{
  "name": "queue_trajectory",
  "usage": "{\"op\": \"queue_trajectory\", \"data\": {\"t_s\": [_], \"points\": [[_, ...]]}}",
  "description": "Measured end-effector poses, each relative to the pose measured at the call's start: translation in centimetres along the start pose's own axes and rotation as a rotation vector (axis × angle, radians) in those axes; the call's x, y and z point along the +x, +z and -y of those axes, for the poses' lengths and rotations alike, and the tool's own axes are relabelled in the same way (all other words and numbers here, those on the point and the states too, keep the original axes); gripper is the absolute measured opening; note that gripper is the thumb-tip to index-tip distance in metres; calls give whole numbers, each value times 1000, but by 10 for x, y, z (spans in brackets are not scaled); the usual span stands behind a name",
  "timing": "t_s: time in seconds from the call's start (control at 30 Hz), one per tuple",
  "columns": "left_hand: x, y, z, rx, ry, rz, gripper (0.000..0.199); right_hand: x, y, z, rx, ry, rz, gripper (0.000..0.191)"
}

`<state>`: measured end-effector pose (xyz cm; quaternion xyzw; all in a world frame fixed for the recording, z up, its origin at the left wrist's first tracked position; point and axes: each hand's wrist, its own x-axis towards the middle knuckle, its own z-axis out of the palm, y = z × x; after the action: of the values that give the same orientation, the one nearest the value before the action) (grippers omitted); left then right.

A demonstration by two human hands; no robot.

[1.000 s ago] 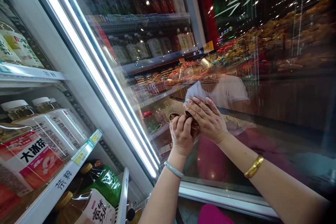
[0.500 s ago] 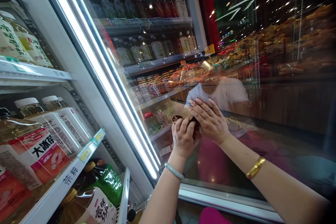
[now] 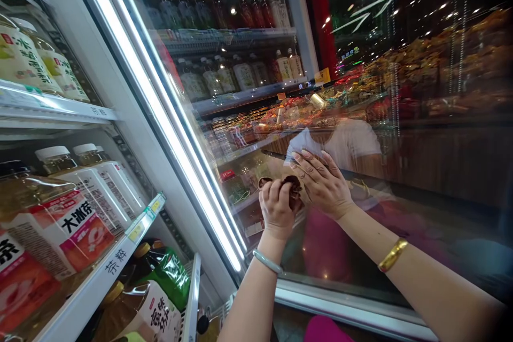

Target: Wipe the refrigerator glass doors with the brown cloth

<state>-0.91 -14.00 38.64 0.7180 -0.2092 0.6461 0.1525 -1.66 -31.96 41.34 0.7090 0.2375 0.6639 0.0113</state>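
My left hand (image 3: 276, 208), with a pale bangle on the wrist, is closed around a crumpled dark brown cloth (image 3: 295, 188) at the glass door (image 3: 256, 171). Bits of the cloth stick out on both sides of the fist. Just to the right, my right hand (image 3: 326, 184) lies flat against the same glass with its fingers stretched out. A gold bangle circles that wrist. The palm side of both hands is hidden.
Bottled drinks (image 3: 82, 222) fill the shelves (image 3: 96, 283) on the left. A bright light strip (image 3: 168, 117) runs down the door's edge. Reflections of shelves, bottles, neon signs and a person show in the glass. The door's bottom frame (image 3: 344, 307) crosses below my arms.
My left hand has shifted slightly away from the right hand, so more of the cloth shows between them. My right hand stays on the glass. The view has moved a little.
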Motion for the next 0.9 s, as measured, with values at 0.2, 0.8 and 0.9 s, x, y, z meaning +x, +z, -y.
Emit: {"op": "queue_trajectory", "data": {"t_s": [0.2, 0.8, 0.9], "points": [[28, -5, 37, 117, -438, -236, 21, 1, -1, -1, -32, -5, -1, 57], [8, -15, 76, 121, -527, -222, 25, -7, 14, 19, 78, -42, 44, 53], [-3, -10, 66, 132, -558, -226, 24, -7, 16, 20, 86, -28, 48, 53]]}}
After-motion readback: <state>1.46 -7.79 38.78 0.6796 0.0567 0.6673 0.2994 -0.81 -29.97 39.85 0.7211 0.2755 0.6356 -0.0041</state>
